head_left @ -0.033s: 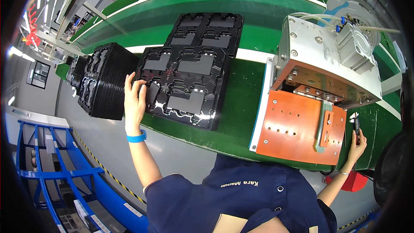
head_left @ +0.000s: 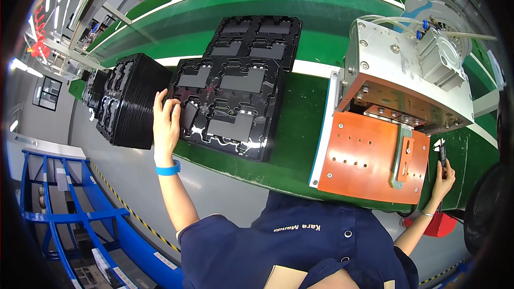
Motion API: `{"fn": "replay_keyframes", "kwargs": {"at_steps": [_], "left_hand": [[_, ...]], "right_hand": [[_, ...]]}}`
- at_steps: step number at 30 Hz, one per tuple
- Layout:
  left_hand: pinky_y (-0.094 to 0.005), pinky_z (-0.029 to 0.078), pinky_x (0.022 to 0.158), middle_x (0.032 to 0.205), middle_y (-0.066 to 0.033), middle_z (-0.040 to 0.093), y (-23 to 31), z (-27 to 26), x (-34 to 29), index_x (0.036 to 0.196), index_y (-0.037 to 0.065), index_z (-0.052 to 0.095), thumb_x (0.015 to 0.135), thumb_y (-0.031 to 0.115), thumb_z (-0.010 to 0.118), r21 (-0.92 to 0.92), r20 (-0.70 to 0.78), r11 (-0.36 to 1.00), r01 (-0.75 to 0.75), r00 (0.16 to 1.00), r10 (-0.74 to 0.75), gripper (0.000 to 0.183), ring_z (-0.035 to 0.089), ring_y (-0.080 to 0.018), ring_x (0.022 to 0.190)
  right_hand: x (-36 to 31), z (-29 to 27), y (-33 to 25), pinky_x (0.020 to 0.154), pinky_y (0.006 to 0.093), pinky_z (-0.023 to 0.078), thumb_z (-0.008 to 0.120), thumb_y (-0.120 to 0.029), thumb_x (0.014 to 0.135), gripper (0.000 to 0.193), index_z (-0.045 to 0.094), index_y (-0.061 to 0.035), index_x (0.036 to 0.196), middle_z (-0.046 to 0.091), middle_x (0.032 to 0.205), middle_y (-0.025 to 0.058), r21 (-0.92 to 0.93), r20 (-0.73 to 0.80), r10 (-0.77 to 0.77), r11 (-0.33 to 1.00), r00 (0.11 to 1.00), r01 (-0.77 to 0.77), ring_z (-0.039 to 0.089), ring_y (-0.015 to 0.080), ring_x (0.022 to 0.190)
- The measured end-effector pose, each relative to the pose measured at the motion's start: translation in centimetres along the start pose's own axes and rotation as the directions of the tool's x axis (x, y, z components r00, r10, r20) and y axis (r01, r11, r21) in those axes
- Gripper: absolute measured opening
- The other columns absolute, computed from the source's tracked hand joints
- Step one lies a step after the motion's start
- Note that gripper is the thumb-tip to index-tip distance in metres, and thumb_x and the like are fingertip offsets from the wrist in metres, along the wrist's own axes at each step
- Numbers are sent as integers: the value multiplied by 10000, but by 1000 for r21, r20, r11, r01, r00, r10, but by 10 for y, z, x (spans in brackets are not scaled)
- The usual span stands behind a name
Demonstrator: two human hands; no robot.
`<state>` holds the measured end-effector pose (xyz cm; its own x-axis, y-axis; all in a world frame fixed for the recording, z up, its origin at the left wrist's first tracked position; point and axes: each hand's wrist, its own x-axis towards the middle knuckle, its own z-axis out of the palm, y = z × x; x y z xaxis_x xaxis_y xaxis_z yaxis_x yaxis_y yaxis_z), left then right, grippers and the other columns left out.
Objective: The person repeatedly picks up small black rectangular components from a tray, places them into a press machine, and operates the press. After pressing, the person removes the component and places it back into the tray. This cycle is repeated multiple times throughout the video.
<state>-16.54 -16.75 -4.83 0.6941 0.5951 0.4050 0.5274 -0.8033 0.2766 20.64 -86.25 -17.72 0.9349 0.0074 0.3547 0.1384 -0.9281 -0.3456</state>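
My left hand (head_left: 166,120), with a blue wristband, is at the left edge of the upper black plastic tray (head_left: 214,96). Its curled fingers grip a thin dark grey plate (head_left: 189,114) at the tray's near-left pocket. That plate sits tilted, unlike the flat L-shaped grey plates (head_left: 242,80) in the other pockets; my thumb's hold on it is partly hidden. Far to the right, my right hand (head_left: 444,183) is closed round a black caliper (head_left: 441,154), its silver jaws pointing away from me beside the orange fixture.
A metal press with an orange base plate (head_left: 364,155) stands right of the trays on the green bench (head_left: 300,128). Another black tray (head_left: 251,37) lies behind. A tall stack of black trays (head_left: 139,101) is at the left. A blue rack (head_left: 75,217) stands lower left.
My left hand and forearm have shifted very slightly to the left. The right hand, the caliper and the trays look the same.
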Motion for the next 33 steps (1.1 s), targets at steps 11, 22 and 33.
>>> {"fn": "replay_keyframes", "kwargs": {"at_steps": [11, 22, 33], "left_hand": [[-391, 438, 837, 910, -97, 546, -4, 12, 36, 783, -33, 645, 980, 192, 560, 82, -84, 989, -123, 988, 130, 311, 497, -285, 946], [-374, 406, 811, 870, -97, 505, -13, 11, 29, 712, -56, 643, 941, 141, 615, 13, -43, 992, -122, 992, 123, 304, 457, -264, 909], [-364, 401, 852, 918, -93, 533, -6, -4, 32, 678, -58, 549, 959, 151, 565, -103, 85, 973, -206, 973, 215, 350, 473, -272, 977]], "right_hand": [[-18, -135, -228, 620, 267, 399, 604, -87, 906, 132, 647, 6, 824, 592, 733, 52, 637, -119, -572, 583, 811, 505, 512, 162, 678], [-79, -161, -416, 860, 333, 459, 389, -248, 1056, 371, 609, 39, 1138, 606, 1080, 137, 446, -153, -988, -44, -27, -894, 587, 229, 990], [-101, -166, -435, 846, 314, 474, 361, -292, 1068, 411, 612, 33, 1061, 630, 1070, 117, 194, -191, -978, 49, -87, -980, 603, 193, 968]]}}
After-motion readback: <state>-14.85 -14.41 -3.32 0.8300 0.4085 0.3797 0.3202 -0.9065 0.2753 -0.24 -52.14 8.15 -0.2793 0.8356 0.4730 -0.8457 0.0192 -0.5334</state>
